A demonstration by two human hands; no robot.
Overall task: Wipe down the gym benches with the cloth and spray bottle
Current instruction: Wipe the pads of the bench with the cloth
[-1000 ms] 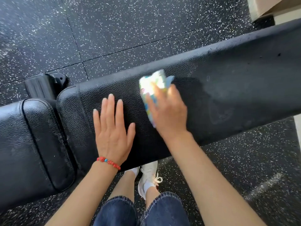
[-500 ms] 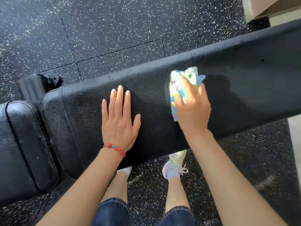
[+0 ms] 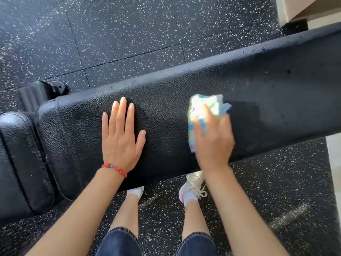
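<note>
A long black padded gym bench [image 3: 267, 93] runs across the view, rising toward the upper right. My right hand [image 3: 214, 139] presses a folded multicoloured cloth [image 3: 203, 109] flat on the pad near its middle and looks blurred by motion. My left hand [image 3: 121, 137] lies flat on the pad with fingers spread, holding nothing; a red bead bracelet is on its wrist. A darker damp patch shows on the pad to the right of the cloth. No spray bottle is in view.
A second black pad [image 3: 20, 159] adjoins the bench at the left. A black frame foot [image 3: 42, 89] stands behind that joint. Speckled black rubber floor [image 3: 129, 34] surrounds the bench. My legs and white shoes [image 3: 191, 185] are under its near edge. A pale wall base [image 3: 304, 8] is at top right.
My right hand has slid the cloth to the right along the pad. My left hand stays flat on the bench, and my feet have shifted rightward.
</note>
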